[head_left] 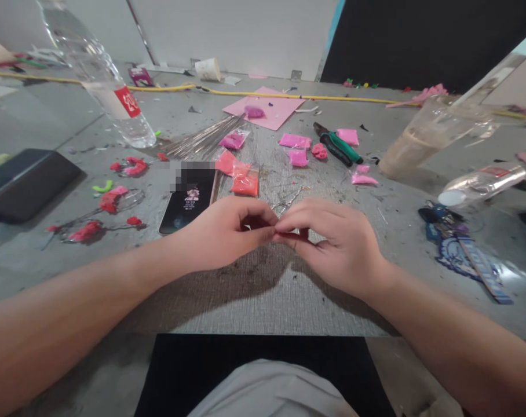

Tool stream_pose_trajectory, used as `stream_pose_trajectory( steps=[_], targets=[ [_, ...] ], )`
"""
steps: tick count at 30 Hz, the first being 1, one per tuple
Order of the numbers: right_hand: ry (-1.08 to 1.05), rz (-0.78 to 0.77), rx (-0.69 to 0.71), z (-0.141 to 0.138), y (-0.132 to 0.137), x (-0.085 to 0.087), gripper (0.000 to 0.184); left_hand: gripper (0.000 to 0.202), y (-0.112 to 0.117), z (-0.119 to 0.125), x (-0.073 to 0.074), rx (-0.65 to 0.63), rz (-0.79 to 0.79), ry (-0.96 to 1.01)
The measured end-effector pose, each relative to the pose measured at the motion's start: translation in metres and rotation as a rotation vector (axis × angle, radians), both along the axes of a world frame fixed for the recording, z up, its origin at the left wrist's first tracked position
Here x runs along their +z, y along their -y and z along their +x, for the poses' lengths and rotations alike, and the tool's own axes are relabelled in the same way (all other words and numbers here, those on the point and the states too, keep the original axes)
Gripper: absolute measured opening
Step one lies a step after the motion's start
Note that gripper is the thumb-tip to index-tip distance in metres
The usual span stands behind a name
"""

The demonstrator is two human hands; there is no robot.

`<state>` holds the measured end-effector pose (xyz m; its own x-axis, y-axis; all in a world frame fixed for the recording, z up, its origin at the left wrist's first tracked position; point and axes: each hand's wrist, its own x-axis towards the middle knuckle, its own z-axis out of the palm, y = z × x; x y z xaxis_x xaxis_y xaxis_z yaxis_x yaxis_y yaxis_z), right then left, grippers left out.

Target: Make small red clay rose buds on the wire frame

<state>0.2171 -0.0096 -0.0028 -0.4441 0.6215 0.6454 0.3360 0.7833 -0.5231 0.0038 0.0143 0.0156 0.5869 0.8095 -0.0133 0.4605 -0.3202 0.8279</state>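
Over the near middle of the table, my left hand (228,231) and my right hand (336,240) meet at the fingertips. Both are closed in a pinch. Whatever they pinch is mostly hidden; a small reddish bit shows at the fingertips. Thin bent wire (292,198) shows just beyond them, and I cannot tell whether it is held or lies on the table. Left of my left hand is a phone (189,200) with its screen lit. Packets of orange-red clay (244,183) and pink clay (298,157) lie beyond my hands.
Green-handled pliers (339,146) lie beside a red clay lump (319,152). A bundle of wires (202,139) points toward pink paper (278,116). Red flower-like pieces (87,231), a water bottle (98,81) and a black case (28,182) are left; a plastic cup (415,145) and keys (445,223) right.
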Motion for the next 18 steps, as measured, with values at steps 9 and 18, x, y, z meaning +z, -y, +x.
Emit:
stream_pose_trajectory(
  steps=[9, 18],
  targets=[
    [0.013, 0.014, 0.070, 0.0018, -0.0024, 0.0035, 0.006, 0.017, 0.0025, 0.0024, 0.0038, -0.048, -0.245, 0.121],
    [0.031, 0.034, 0.077, 0.0030, -0.0046, 0.0019, 0.002, 0.016, 0.0020, -0.0011, -0.0014, -0.029, -0.330, 0.162]
  ],
)
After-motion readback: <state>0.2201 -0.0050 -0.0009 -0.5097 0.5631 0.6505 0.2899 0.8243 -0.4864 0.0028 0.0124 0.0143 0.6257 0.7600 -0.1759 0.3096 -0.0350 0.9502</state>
